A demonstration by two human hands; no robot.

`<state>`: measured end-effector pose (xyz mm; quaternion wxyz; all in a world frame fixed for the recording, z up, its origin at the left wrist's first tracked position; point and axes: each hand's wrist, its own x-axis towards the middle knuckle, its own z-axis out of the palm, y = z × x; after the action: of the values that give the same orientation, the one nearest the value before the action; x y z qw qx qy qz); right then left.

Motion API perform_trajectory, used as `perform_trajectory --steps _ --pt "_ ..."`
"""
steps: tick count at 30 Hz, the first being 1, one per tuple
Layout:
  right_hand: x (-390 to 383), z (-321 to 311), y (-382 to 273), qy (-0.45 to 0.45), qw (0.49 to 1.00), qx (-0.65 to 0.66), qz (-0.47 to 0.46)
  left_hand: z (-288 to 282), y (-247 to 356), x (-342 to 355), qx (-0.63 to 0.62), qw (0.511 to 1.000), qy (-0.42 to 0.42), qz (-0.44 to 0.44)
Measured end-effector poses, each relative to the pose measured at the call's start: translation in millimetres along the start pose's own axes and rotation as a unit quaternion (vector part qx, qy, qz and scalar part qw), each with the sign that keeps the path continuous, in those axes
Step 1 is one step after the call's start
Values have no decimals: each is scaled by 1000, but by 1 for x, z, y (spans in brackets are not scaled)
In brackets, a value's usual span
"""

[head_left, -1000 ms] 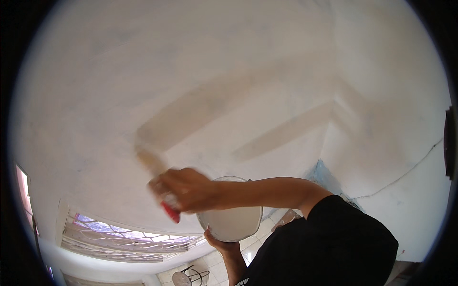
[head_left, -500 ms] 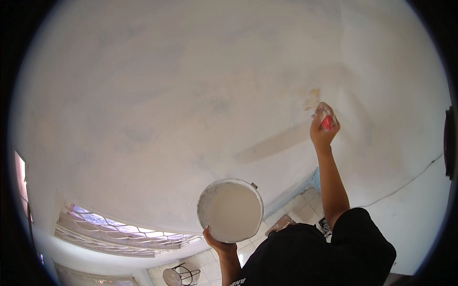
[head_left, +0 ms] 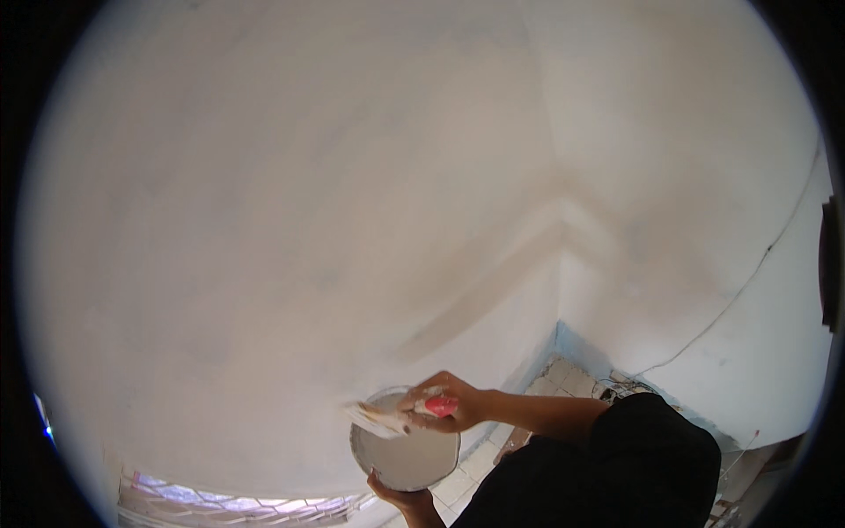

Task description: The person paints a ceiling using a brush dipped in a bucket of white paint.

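Observation:
My left hand [head_left: 400, 495] grips the near rim of a round bucket [head_left: 414, 486], which is partly filled with smooth off-white paint [head_left: 409, 458]. Over the bucket's far side, my right hand [head_left: 447, 402] is closed around a paintbrush [head_left: 380, 421] with a red handle end. The wide pale bristles point left across the rim, smeared by motion; whether they touch the paint I cannot tell. Whitish smears mark the fingers of my right hand. Ahead rises a large off-white wall [head_left: 290, 238] with faint greyish patches.
A wall corner [head_left: 561, 264] stands to the right, with blue along its base [head_left: 563, 339]. A thin cable [head_left: 731, 304] runs down the right wall. Pale floor tiles [head_left: 552, 378] lie below. At lower left is a window grille [head_left: 229, 512].
My right hand has come down and left from the wall to the bucket, bringing the brush. The bucket sits lower in view, and the view has turned right toward the corner.

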<state>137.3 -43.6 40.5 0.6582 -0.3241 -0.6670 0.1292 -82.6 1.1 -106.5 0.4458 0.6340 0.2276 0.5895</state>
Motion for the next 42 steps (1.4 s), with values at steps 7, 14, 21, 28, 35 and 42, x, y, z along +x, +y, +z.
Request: perform_trajectory --steps 7,14,21,28,35,42 --pt "-13 -3 -38 -67 962 -187 188 -2 13 7 85 993 -48 71" --pt "-16 4 -41 -64 888 -363 276 8 2 20 -212 960 -3 -185" --pt "-27 1 -32 -43 871 -338 353 10 39 38 -287 870 16 -400" --pt "-33 3 -34 10 909 -280 307 7 29 39 -259 883 20 -390" --pt "-43 -4 -37 111 935 -158 298 11 32 44 -287 874 33 -390" --pt "-60 -10 -28 217 893 -18 393 12 31 45 -300 862 38 -406"
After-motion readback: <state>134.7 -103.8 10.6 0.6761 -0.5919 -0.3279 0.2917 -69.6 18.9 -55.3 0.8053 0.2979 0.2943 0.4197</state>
